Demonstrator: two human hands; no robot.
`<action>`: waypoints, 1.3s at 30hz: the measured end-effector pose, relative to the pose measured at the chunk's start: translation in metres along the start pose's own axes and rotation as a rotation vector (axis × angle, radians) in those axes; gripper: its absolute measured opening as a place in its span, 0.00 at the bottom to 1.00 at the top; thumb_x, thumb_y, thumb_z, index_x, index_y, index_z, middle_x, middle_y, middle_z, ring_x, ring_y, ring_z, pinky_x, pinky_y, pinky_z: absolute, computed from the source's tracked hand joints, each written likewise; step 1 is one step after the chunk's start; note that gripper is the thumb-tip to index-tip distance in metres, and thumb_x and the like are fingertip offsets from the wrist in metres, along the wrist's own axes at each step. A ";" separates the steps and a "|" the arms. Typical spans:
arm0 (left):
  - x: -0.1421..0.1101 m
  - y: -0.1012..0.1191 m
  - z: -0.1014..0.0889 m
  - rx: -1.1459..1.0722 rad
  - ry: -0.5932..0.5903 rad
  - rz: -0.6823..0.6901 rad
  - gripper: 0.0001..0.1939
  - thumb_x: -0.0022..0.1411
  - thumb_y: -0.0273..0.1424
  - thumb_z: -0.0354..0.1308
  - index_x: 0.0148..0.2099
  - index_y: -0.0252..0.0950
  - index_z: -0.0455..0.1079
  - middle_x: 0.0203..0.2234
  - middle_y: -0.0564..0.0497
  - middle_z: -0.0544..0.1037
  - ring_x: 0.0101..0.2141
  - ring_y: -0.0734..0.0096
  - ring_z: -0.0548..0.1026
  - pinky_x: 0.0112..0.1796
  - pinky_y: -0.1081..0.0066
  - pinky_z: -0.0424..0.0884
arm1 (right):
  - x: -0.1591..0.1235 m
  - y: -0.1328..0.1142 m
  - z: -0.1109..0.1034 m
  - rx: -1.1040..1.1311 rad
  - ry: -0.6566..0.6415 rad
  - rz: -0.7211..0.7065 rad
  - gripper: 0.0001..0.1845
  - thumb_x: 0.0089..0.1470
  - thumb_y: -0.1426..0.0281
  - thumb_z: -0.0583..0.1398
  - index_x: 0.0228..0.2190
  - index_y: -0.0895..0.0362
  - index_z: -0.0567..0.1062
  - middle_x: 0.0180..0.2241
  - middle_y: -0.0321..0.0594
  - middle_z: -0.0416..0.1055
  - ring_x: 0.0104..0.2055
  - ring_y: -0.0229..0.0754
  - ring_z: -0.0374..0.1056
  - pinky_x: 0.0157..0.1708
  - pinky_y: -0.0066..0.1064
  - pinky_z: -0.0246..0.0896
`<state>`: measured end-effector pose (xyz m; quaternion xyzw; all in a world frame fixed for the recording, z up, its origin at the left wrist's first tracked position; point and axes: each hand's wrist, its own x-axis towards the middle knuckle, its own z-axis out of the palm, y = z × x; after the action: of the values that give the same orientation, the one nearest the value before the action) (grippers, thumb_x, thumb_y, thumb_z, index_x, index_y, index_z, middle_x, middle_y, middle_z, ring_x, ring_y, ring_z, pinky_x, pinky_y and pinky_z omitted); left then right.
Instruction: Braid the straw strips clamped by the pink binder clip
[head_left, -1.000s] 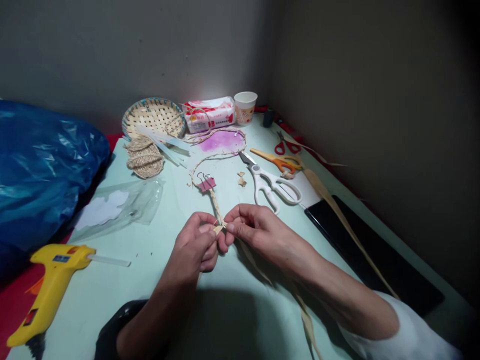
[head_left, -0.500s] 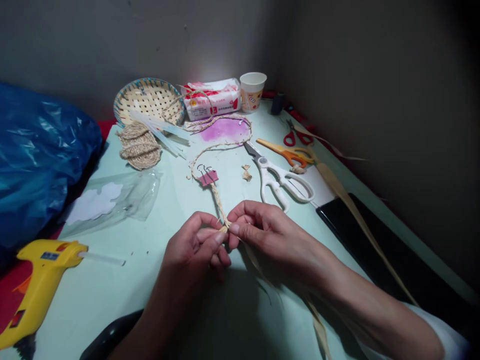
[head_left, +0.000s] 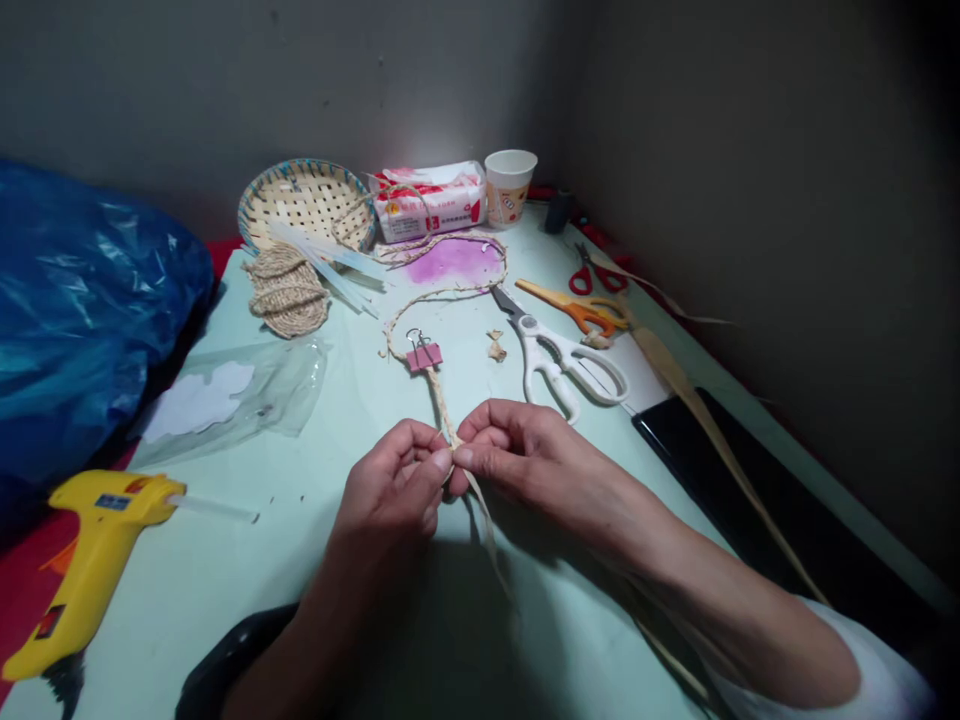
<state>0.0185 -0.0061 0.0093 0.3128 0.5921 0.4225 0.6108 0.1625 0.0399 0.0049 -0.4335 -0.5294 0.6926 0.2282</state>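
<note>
Pinching the braid (head_left: 441,403), left fingers (head_left: 406,438) and right fingers (head_left: 487,418), now closer together.

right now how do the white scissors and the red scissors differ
The white scissors have large white handles; the red scissors have small red ones. The white scissors lie near the right hand, the red scissors farther back. Both lie unheld, handles toward the person.
</note>
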 end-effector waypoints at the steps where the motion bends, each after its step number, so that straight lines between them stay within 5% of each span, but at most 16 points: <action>1: 0.001 -0.001 -0.001 -0.004 -0.021 0.006 0.10 0.56 0.34 0.60 0.32 0.35 0.62 0.20 0.55 0.72 0.16 0.86 0.55 0.17 0.81 0.50 | -0.001 -0.001 0.000 -0.014 -0.004 -0.006 0.05 0.55 0.69 0.58 0.33 0.59 0.70 0.28 0.40 0.74 0.27 0.36 0.64 0.26 0.27 0.52; 9: -0.001 -0.001 0.000 0.087 0.039 0.030 0.09 0.56 0.34 0.59 0.31 0.35 0.63 0.14 0.62 0.58 0.16 0.84 0.54 0.18 0.80 0.49 | -0.001 -0.007 -0.001 -0.144 0.068 -0.083 0.04 0.54 0.70 0.58 0.30 0.58 0.72 0.25 0.34 0.66 0.27 0.34 0.58 0.28 0.26 0.51; 20: -0.013 0.018 -0.013 0.270 0.370 0.148 0.11 0.49 0.38 0.66 0.32 0.37 0.72 0.22 0.56 0.71 0.23 0.78 0.65 0.24 0.79 0.59 | 0.003 -0.001 0.001 -0.155 0.106 -0.079 0.05 0.51 0.70 0.59 0.27 0.59 0.72 0.24 0.34 0.65 0.27 0.34 0.56 0.27 0.27 0.51; 27: -0.024 0.024 0.002 0.084 0.154 -0.001 0.15 0.42 0.33 0.69 0.35 0.34 0.76 0.22 0.53 0.74 0.23 0.75 0.70 0.24 0.77 0.63 | 0.004 0.000 0.002 -0.115 0.085 -0.140 0.05 0.50 0.71 0.59 0.28 0.60 0.74 0.26 0.38 0.69 0.29 0.36 0.61 0.30 0.28 0.53; 39: 0.005 0.008 -0.001 0.242 0.202 0.107 0.17 0.41 0.34 0.71 0.31 0.33 0.70 0.14 0.60 0.67 0.17 0.83 0.60 0.18 0.82 0.53 | 0.005 0.001 0.001 0.025 0.087 -0.094 0.04 0.46 0.73 0.60 0.27 0.61 0.75 0.24 0.36 0.68 0.27 0.34 0.58 0.28 0.27 0.50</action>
<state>0.0164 0.0024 0.0142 0.3712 0.6796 0.4091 0.4828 0.1590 0.0426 0.0023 -0.4348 -0.5302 0.6682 0.2888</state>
